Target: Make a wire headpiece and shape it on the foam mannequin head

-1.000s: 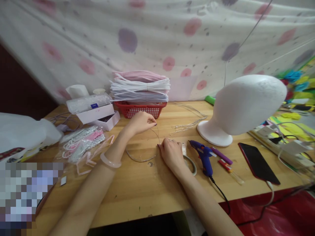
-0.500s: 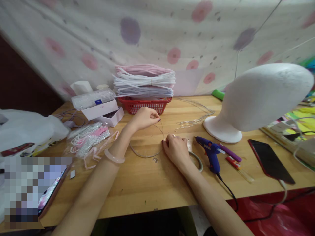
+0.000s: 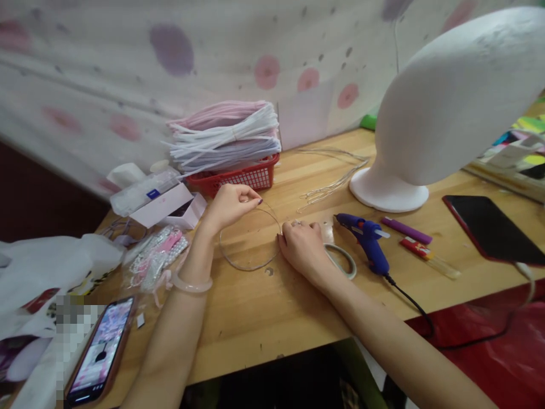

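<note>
A thin wire (image 3: 237, 265) curves into a round loop over the wooden table. My left hand (image 3: 232, 205) is raised a little at the loop's far side, thumb and fingers pinched on the wire. On the table at the loop's right edge rests my right hand (image 3: 303, 245), its fingers curled and closed on the wire; the exact grip is hidden under them. A grey-green oval ring (image 3: 351, 262) lies beside my right wrist, partly covered by it. Just right of that is a blue glue gun (image 3: 367, 241) with a black cord.
Behind stands a red basket (image 3: 260, 175) under bundled pipe cleaners (image 3: 230, 136). More wires (image 3: 330, 190) lie near a white foam head (image 3: 438, 108). Phones (image 3: 102, 352) flank both sides. At left are bagged beads (image 3: 159, 255) and boxes (image 3: 164, 205); a purple stick (image 3: 406, 229) lies right.
The camera view has tilted and shifted. My left hand has come slightly nearer the table, still pinching the wire, and the loop looks rounder. My right hand keeps its place beside the loop.
</note>
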`<state>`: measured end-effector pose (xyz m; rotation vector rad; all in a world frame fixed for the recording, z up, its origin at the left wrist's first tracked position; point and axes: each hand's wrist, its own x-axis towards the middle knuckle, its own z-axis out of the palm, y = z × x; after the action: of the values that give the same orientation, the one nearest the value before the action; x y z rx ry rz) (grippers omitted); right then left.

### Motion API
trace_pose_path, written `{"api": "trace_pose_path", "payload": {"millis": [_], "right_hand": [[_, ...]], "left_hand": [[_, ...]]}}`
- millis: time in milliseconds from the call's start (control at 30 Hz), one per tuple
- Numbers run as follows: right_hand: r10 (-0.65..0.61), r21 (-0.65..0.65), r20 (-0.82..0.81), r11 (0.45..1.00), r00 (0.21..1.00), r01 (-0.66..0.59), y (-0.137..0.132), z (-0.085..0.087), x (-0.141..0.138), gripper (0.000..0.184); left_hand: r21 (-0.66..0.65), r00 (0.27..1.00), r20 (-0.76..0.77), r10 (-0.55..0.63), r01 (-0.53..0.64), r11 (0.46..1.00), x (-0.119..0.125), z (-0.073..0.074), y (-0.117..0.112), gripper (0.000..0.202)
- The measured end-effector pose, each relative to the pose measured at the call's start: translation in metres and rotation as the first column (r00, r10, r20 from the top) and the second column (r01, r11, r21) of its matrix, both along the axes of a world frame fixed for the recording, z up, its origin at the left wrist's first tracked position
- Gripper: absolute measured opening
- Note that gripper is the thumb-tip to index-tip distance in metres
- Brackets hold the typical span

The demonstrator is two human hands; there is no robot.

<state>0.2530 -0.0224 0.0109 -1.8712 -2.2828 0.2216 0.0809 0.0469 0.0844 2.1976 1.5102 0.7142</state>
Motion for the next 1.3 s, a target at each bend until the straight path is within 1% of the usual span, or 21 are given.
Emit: {"api": "trace_pose_path", "payload": {"millis": [133, 200, 367, 500, 867, 1300], "right_hand": [[0.006, 0.013, -0.023, 1.0, 1.0, -0.006, 0.001, -0.004, 0.0, 0.024], [0.003, 0.019, -0.031, 1.0, 1.0, -0.003, 0.001, -0.005, -0.001, 0.024], [0.001, 0.026, -0.051, 1.0, 0.999, 0.0, 0.003, -0.008, -0.001, 0.023], [0.008, 0.032, -0.065, 0.999, 0.998, -0.006, 0.004, -0.01, -0.001, 0.022], [0.02, 0.04, -0.082, 0.999, 0.996, -0.017, 0.004, -0.011, -0.001, 0.021], [0.022, 0.052, -0.082, 0.998, 0.996, -0.018, 0.004, -0.013, -0.002, 0.021]], "left_hand": [[-0.018, 0.999, -0.013, 0.045, -0.045, 0.999, 0.003, 0.01, -0.007, 0.02], [-0.031, 0.998, -0.011, 0.056, -0.056, 0.998, 0.005, 0.012, -0.009, 0.021], [-0.064, 0.998, -0.024, 0.065, -0.066, 0.996, 0.008, 0.007, -0.007, 0.024], [-0.061, 0.996, -0.037, 0.082, -0.084, 0.995, 0.008, 0.003, -0.007, 0.027], [-0.018, 0.995, -0.031, 0.093, -0.094, 0.995, 0.004, -0.002, -0.009, 0.025], [-0.019, 0.996, 0.008, 0.093, -0.093, 0.995, 0.005, -0.003, -0.007, 0.024]]}}
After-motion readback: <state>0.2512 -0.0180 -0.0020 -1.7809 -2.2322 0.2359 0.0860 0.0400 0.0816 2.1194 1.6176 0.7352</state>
